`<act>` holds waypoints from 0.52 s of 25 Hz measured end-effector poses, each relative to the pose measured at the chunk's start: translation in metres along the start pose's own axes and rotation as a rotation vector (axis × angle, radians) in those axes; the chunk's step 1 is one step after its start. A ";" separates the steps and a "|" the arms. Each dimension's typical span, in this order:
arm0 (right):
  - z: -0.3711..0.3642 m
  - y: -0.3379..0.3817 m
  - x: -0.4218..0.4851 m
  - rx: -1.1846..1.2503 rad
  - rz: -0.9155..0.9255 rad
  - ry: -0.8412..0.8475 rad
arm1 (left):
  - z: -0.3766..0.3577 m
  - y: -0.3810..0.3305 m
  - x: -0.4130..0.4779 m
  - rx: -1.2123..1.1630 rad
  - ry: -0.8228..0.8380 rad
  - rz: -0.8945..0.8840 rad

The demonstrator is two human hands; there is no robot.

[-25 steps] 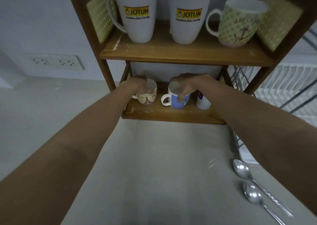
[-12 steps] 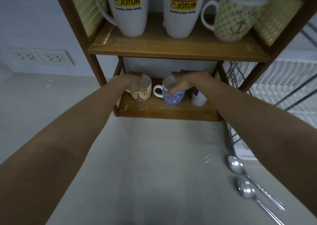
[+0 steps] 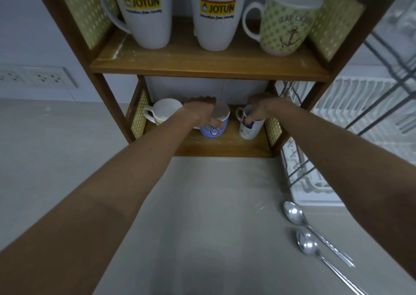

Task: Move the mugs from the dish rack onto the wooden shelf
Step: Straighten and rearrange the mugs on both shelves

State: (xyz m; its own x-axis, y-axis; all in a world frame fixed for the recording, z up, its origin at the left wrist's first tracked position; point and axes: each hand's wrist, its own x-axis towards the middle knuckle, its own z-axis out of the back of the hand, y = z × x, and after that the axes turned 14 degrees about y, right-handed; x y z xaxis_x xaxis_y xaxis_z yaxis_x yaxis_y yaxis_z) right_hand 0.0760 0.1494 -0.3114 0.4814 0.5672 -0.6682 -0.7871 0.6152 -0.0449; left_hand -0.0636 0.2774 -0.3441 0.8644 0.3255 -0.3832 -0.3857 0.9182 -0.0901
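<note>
The wooden shelf (image 3: 209,68) has two levels. On its lower board stand a cream mug (image 3: 163,112) at the left, a blue face mug (image 3: 213,129) in the middle and a small white mug (image 3: 249,129) at the right. My left hand (image 3: 201,111) grips the blue mug's rim from above. My right hand (image 3: 262,110) pinches the rim of the small white mug. On the upper board stand two white JOTUN mugs (image 3: 146,13) (image 3: 217,15) and a green dotted anchor mug (image 3: 289,22).
A wire dish rack (image 3: 299,171) on a white drain tray stands right of the shelf. Two metal spoons (image 3: 295,212) (image 3: 308,243) lie on the grey counter (image 3: 202,216) at the lower right. Wall sockets (image 3: 45,77) sit at the left.
My left hand has let go of the cream mug and moved right onto the blue mug. My right hand has left the blue mug and taken the small white mug.
</note>
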 end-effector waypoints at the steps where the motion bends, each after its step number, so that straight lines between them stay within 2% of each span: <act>1: 0.002 -0.003 -0.003 -0.037 0.007 0.010 | 0.000 0.000 0.000 0.003 0.001 0.005; 5: 0.004 -0.010 -0.004 -0.130 0.075 0.051 | -0.003 0.001 0.000 -0.008 0.016 -0.003; 13: 0.000 -0.015 0.003 -0.096 0.120 0.008 | -0.005 0.003 0.000 -0.089 0.026 -0.015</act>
State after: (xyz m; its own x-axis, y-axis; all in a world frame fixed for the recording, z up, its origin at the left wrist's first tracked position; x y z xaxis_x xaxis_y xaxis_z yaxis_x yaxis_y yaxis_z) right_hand 0.0896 0.1418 -0.3128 0.3785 0.6290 -0.6790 -0.8723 0.4877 -0.0345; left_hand -0.0667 0.2784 -0.3489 0.8618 0.3050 -0.4052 -0.4012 0.8988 -0.1767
